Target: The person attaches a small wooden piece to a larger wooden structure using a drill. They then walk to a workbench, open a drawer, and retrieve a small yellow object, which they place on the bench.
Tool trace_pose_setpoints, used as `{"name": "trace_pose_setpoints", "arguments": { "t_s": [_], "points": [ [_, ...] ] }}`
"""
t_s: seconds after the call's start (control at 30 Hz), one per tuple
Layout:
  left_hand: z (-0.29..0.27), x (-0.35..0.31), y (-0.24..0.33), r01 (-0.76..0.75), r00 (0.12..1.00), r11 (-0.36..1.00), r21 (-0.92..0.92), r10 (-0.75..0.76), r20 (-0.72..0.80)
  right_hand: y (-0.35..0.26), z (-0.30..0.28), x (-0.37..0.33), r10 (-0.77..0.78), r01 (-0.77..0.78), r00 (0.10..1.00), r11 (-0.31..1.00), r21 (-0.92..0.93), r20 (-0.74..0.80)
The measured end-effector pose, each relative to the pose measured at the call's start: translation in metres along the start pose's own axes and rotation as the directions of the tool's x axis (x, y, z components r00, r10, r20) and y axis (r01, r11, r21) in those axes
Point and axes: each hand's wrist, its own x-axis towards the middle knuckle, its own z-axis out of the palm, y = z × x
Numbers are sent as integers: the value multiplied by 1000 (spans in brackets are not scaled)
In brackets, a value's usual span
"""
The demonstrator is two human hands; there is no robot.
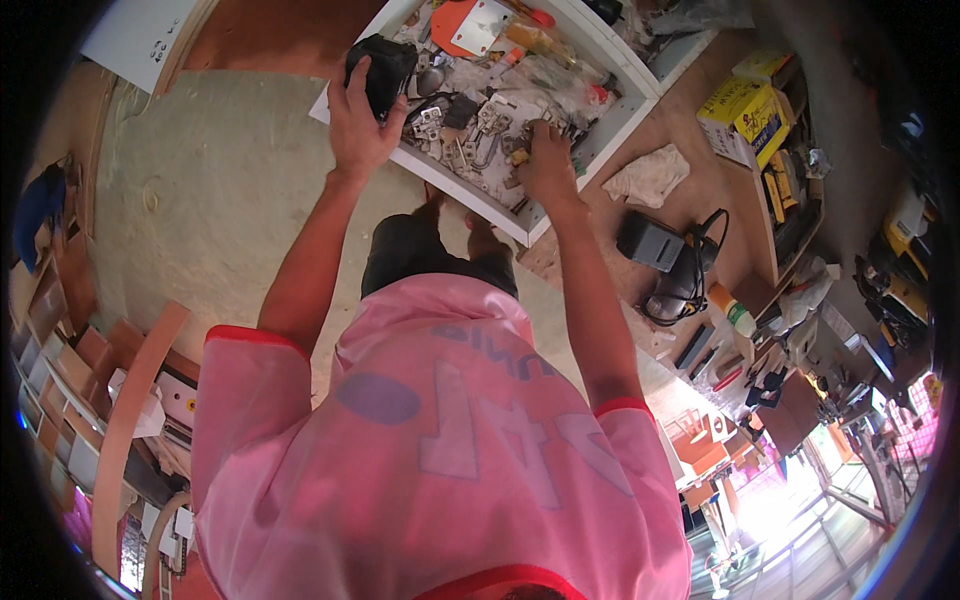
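Observation:
My left hand (362, 135) grips a dark, crumpled black bundle (380, 78), perhaps a bag, over the near left corner of a white drawer (632, 112). My right hand (550, 165) reaches down inside the drawer near its right front corner. Its fingers are bent among loose metal hinges (458, 150) and small fittings, and a small yellowish piece shows at the fingertips. What those fingers hold is hidden. Farther back in the drawer lie an orange piece with a white plate (484, 28) and some clear plastic wrapping (560, 75).
On the wooden surface at right lie a pale cloth (648, 177), a dark grey box-shaped device (650, 240) and a corded power tool (680, 285). A yellow carton (745, 110) stands beyond. Wood panels (140, 430) are stacked at lower left.

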Motion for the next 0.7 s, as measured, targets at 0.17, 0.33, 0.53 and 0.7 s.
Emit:
{"name": "trace_pose_setpoints", "arguments": {
  "t_s": [0.17,0.33,0.53,0.7],
  "points": [
    [2,-1,-1,-6,1000,999,33,5,5,-48,19,8,-357,323,923,921,-217,-140],
    [2,0,0,-4,1000,1000,31,4,8,-71,40,14,-471,455,882,854,-253,-3],
    [0,1,3,-25,1000,999,29,25,1,-45,12,3,-196,251,953,938,-238,232],
    [2,-1,1,-10,1000,1000,22,10,-4,-34,-18,-4,-92,175,971,905,-388,222]
  ]
}}
